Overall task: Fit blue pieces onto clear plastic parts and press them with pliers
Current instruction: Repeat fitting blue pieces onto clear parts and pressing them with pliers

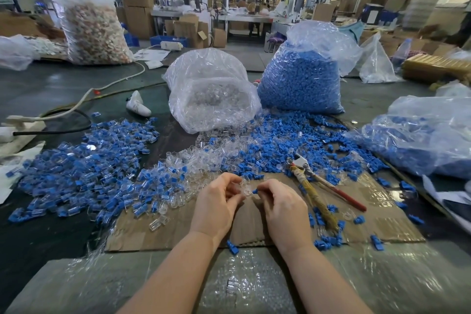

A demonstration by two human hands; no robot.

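I see my right hand (283, 208) pinching a blue piece (255, 190) between thumb and forefinger, its tip meeting the clear plastic part (246, 187) that my left hand (219, 201) holds in curled fingers. Both hands work above the cardboard sheet (382, 222), at its centre. The pliers (316, 187) lie unheld on the cardboard at 2 o'clock from my hands, head pointing away from me, one handle red, the other wrapped in worn yellowish tape. Loose clear parts (188, 158) sit at 11 o'clock, with a spread of parts showing both blue and clear plastic (84, 168) at 9 to 10 o'clock. At 12 o'clock stands a bag of clear parts (211, 94); at 1 o'clock, a bag of blue pieces (300, 79). A third bag holding blue pieces (428, 140) lies at 3 o'clock.
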